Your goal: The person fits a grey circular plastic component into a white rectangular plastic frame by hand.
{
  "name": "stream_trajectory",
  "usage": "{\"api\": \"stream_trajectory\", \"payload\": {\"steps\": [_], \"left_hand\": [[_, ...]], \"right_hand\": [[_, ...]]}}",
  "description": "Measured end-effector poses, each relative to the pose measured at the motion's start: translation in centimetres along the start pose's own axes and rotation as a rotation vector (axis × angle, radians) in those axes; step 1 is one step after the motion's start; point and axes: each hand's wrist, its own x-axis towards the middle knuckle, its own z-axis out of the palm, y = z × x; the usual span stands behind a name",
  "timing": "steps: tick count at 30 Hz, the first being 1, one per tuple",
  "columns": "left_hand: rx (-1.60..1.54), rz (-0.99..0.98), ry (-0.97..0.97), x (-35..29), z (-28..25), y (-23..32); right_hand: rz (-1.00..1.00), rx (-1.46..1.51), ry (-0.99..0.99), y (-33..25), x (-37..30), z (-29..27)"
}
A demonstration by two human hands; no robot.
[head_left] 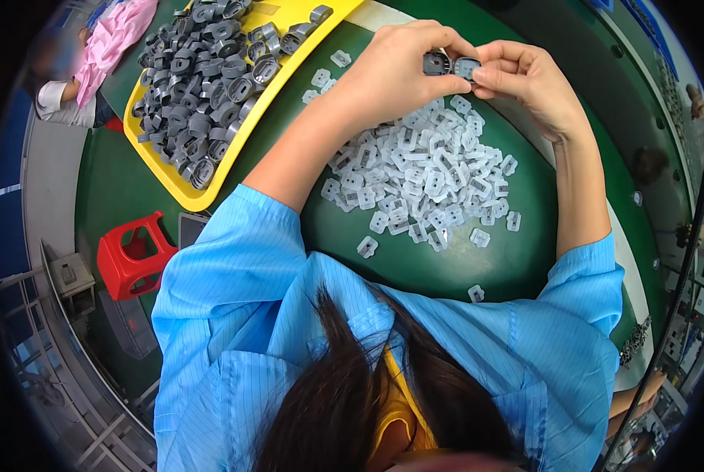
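Gripping one small part apiece, the left hand (pixel 405 67) and right hand (pixel 525 77) meet above the far edge of a pile. Left fingers are closed around a dark gray part (pixel 434 63); right thumb and fingers pinch a light gray part (pixel 467 69) just beside it. Cannot tell whether the two are joined. Handling, judged by look: both light, stiff, probably smooth hard plastic; best held by the outer rim, since the thin metal-looking bits between them may bend. Counts: two parts in hand, one per hand. Below, on the green surface (pixel 438 275), one pile of clear plastic pieces (pixel 422 173), overlapping too much to count; one stray piece (pixel 476 293) lies well apart, next to the blue shirt (pixel 462 338). Beyond the left forearm, one yellow tray (pixel 187 195) holds gray rings (pixel 210 86), heaped, dozens at least, exact number unreadable. Farther off: one red stool (pixel 120 256), one pink cloth (pixel 112 51), and one other person's white sleeve (pixel 51 96) near it.
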Motion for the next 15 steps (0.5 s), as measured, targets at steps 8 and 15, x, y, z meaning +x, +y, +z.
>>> {"api": "stream_trajectory", "payload": {"steps": [8,15], "left_hand": [[-1.062,-0.504,0.162,-0.1,0.9,-0.7],[-1.305,-0.698,0.242,0.4,-0.1,-1.9]], "right_hand": [[-0.331,-0.282,0.327,0.3,0.1,2.3],[-0.484,-0.463,0.399,2.1,1.3,0.9]]}}
